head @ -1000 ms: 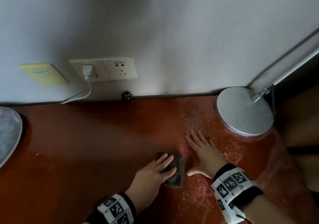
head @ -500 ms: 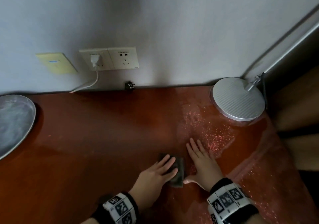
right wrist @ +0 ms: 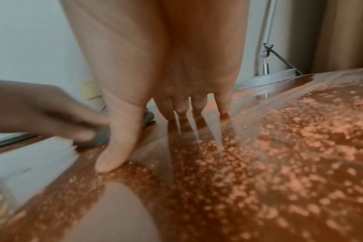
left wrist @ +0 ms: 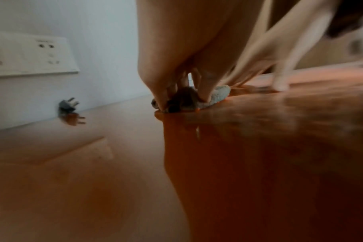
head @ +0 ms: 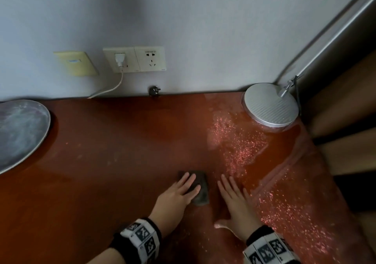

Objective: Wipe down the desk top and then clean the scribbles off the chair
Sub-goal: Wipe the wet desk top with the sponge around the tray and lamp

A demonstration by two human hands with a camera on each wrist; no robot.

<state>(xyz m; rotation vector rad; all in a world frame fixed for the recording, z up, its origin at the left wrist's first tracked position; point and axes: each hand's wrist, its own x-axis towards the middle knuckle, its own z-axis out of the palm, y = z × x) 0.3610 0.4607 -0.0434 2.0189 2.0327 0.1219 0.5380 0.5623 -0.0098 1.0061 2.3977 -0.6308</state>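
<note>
A dark grey cloth (head: 200, 190) lies flat on the reddish-brown desk top (head: 114, 154), near its front middle. My left hand (head: 179, 194) presses on the cloth with straight fingers; in the left wrist view the fingertips (left wrist: 203, 96) bear down on the cloth (left wrist: 218, 95). My right hand (head: 234, 204) lies flat on the bare desk just right of the cloth, fingers spread and straight, holding nothing. In the right wrist view its fingertips (right wrist: 199, 108) touch the wet desk (right wrist: 259, 163). Pale speckles (head: 240, 141) cover the desk's right part. No chair is in view.
A round silver lamp base (head: 270, 107) stands at the back right corner, its arm rising right. A grey round tray (head: 18, 131) sits at the left edge. Wall sockets (head: 134, 59) with a white plug, and a loose black plug (head: 154, 91), are along the back wall.
Both hands and the cloth have drawn back toward the desk's front edge, away from the lamp base. The speckled patch beyond the right hand's fingers now shows more.
</note>
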